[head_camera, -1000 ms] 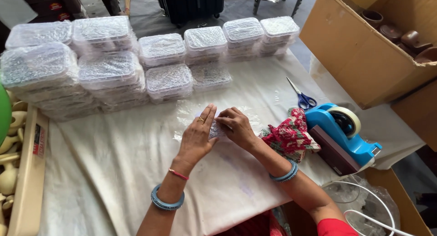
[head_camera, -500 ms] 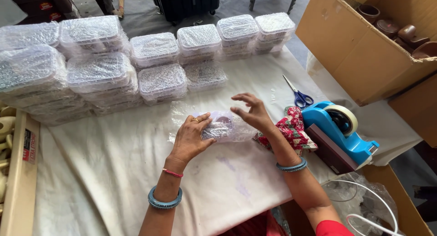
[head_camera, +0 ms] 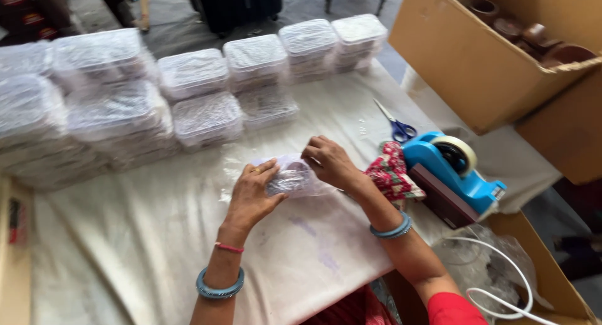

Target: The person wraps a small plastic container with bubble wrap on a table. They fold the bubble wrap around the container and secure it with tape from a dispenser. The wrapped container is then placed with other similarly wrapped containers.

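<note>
Here the surface (head_camera: 150,262), draped in a pale cloth, fills most of the view, with a big open cardboard box (head_camera: 476,68) at its far right corner holding brownish items. Across the back run stacks of clear lidded tubs (head_camera: 113,111), several rows deep on the left and thinning toward the right. Nearer, at the right edge, stands a blue tape dispenser (head_camera: 454,168) with a roll on it, a red patterned cloth (head_camera: 392,174) lies bunched against its left side, and blue-handled scissors (head_camera: 395,124) lie just behind. In the middle sits a small clear bag (head_camera: 291,177) with something pale purple inside, resting on the surface between both hands. The left hand (head_camera: 251,196) lies flat over the bag's left end, fingers spread narrow and pressing down; half a second ago it was cupped more loosely. The right hand (head_camera: 329,162), which then hovered lifted above the bag, has now come down onto its right end, fingers curled over the plastic. So the bag is now pinned at both ends, seemingly being pressed flat or folded shut.
</note>
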